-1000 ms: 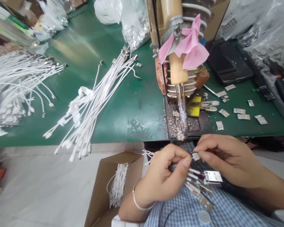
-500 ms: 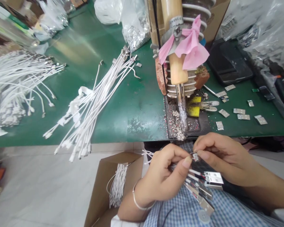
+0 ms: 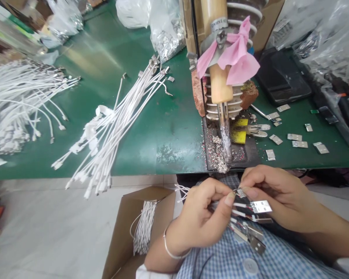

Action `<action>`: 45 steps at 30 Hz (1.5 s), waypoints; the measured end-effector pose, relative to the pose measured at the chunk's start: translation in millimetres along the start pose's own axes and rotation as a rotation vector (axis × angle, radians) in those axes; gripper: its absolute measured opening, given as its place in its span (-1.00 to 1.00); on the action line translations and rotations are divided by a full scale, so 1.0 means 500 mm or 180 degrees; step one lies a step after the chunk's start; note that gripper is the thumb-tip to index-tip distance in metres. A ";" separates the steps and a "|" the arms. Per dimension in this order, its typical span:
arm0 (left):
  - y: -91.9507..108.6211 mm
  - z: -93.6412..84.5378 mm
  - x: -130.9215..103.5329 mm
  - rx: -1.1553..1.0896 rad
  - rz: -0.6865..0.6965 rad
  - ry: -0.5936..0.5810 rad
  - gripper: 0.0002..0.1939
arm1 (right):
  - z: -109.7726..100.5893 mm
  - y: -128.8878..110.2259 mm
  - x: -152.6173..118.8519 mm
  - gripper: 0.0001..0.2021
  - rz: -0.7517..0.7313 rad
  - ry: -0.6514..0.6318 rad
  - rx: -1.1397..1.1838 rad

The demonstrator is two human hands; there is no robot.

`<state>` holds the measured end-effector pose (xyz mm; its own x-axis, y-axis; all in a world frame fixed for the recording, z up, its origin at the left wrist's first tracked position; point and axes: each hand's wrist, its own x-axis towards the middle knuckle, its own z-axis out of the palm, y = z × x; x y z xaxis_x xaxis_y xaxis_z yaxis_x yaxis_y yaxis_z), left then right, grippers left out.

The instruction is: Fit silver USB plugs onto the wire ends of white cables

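Note:
My left hand (image 3: 211, 213) is closed around several white USB cables, its thumb and index finger pinched near a cable's end. Silver USB plugs (image 3: 261, 207) on these cables hang out below the fingers, with thin red and white wires showing at their backs. My right hand (image 3: 275, 193) pinches a small metal USB connector (image 3: 241, 193) close to the left fingertips. The exact contact between wire and connector is hidden by the fingers. Just beyond both hands, a soldering iron (image 3: 225, 131) with a wooden handle points downward, its tip over a dark tray (image 3: 241, 157) strewn with solder bits.
A bundle of white cables (image 3: 119, 124) lies across the green table (image 3: 180, 128), with a larger heap (image 3: 14, 104) at left. Loose USB connectors (image 3: 299, 144) are scattered at right near a black plastic tray (image 3: 282, 77). Below stands a cardboard box (image 3: 122, 217) holding cables.
The hanging USB plugs have swung and turned slightly under my left hand. Both hands keep their pinch at nearly the same place.

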<state>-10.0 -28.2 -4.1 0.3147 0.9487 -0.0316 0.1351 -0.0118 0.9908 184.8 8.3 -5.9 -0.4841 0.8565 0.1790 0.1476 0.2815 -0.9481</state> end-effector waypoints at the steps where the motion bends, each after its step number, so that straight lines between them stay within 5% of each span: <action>1: 0.001 -0.001 0.001 0.0026 0.0003 0.0004 -0.88 | -0.001 -0.001 0.002 -0.86 -0.0027 0.0005 -0.0055; 12: 0.010 -0.006 0.010 -0.0153 -0.0188 0.0140 -0.84 | 0.008 0.004 -0.007 -0.89 0.0002 0.0467 -0.0200; 16: 0.008 -0.003 0.014 -0.0657 -0.0490 0.0258 -0.81 | 0.011 0.017 -0.014 -0.84 -0.0566 0.0924 -0.0545; 20: 0.006 -0.005 0.020 -0.0790 -0.0553 0.0324 -0.79 | 0.009 0.018 -0.012 -0.75 -0.0940 0.0751 -0.0838; 45: 0.002 -0.007 0.044 -0.0838 -0.0391 0.0292 -0.82 | 0.015 0.014 0.020 -0.83 -0.1120 0.0928 -0.1121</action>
<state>-6.1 -6.0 -3.4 0.2235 0.9626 -0.1532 -0.0849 0.1758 0.9808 174.4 15.6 -12.6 -0.3056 0.7551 0.5800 0.3231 0.6553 -0.6828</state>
